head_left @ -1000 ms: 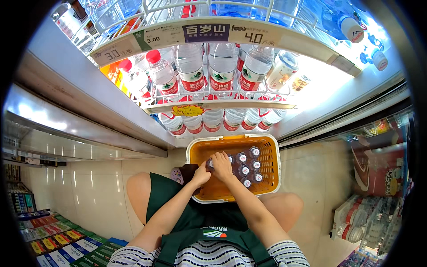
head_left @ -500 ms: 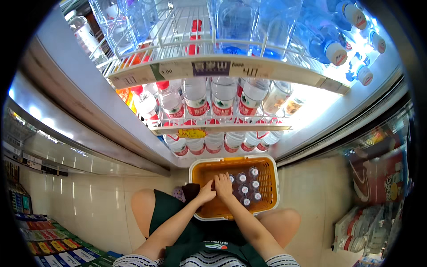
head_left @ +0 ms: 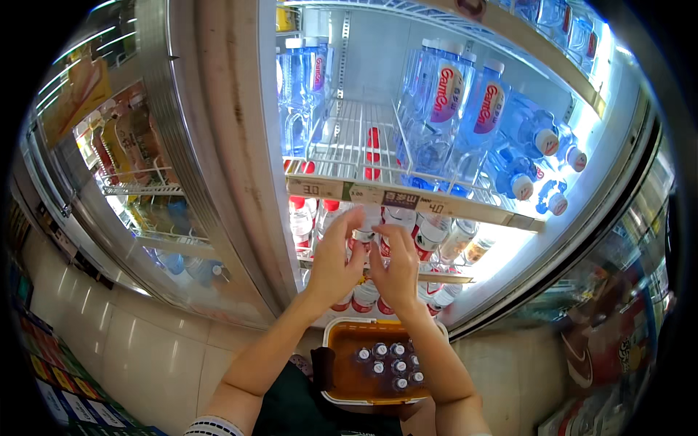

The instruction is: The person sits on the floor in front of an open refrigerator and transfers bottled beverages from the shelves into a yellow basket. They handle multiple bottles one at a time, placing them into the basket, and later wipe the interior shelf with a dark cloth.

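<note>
My left hand [head_left: 339,258] and my right hand [head_left: 393,263] are raised in front of the open cooler's shelves, fingers curved and apart, with nothing visibly held. They hover before clear bottles with red labels [head_left: 432,235], partly hiding them; whether any fingertip touches one is unclear. Below my hands a yellow basket with a white rim [head_left: 326,370] holds several small capped bottles [head_left: 398,350]. Above, blue water bottles [head_left: 483,109] stand and lie on a wire shelf [head_left: 347,134], with a stretch of bare grid on its left half.
The cooler's frame [head_left: 240,145] rises at my left, beside a glass-doored cooler [head_left: 123,160] with drinks. A glass door and door track run along the right. Stacked colourful packs [head_left: 51,370] lie on the tiled floor [head_left: 131,341] at lower left; cartons [head_left: 600,334] stand at lower right.
Both hands have left the basket and moved up toward the cooler shelves, fingers spreading. The view has tilted upward, showing more of the upper shelves and the left cooler.
</note>
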The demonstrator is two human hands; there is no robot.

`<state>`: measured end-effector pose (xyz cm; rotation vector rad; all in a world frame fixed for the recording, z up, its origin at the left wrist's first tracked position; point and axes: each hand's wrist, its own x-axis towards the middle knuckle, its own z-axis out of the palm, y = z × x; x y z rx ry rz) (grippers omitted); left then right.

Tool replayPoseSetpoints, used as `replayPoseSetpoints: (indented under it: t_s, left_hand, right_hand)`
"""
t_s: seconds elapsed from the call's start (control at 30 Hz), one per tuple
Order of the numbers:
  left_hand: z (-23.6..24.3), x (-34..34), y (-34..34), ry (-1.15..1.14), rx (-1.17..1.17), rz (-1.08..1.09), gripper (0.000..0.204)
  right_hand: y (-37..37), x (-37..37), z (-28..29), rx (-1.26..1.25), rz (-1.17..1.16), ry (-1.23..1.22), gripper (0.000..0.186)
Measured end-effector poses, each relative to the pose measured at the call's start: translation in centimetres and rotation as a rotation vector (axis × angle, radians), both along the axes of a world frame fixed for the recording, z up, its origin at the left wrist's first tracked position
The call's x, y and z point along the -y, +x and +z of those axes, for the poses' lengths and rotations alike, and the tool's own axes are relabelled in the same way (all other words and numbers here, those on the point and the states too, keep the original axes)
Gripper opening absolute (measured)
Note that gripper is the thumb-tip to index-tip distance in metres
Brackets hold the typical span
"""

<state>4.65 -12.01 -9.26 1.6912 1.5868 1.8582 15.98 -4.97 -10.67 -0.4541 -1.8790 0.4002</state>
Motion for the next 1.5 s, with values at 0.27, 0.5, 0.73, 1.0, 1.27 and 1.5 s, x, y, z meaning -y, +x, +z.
replayPoseSetpoints:
  t_s: [0.27,0.5,0.73,1.0,1.27,1.5]
  left_hand:
    - [10.9,-7.3,-5.9,0.477,-0.343,0.579,0.058]
    - [9.8,-9.9,-8.8,0.362,-0.187,0.714,0.069]
    - [9.9,-9.7,-7.3,0.362,-0.165,0.738,0.066]
    - [9.2,-10.0,-9.0,0.403,-0.258,0.755,0.089]
    - [11.4,-7.1,-6.2,0.690,-0.522,0.490,0.075]
    - [9.4,-2.2,1.9,0.667,-0.565,0.171,0.088]
  right_hand:
    - [-7.6,-4.8,15.6,-0.153,0.023,0.229,0.028]
    - [-17.7,-5.3,22.1,0.114,-0.173,-0.021,0.059]
    - [-20.7,-6.7,23.6,0.245,-0.287,-0.243,0.081]
    - [-15.4,-3.7,23.6,0.179,-0.046,-0.310,0.066]
    - [-5.8,1.5,21.3,-0.308,0.022,-0.140,0.058]
    - [5.1,4.7,18.5,-0.264,0.055,-0.101,0.057]
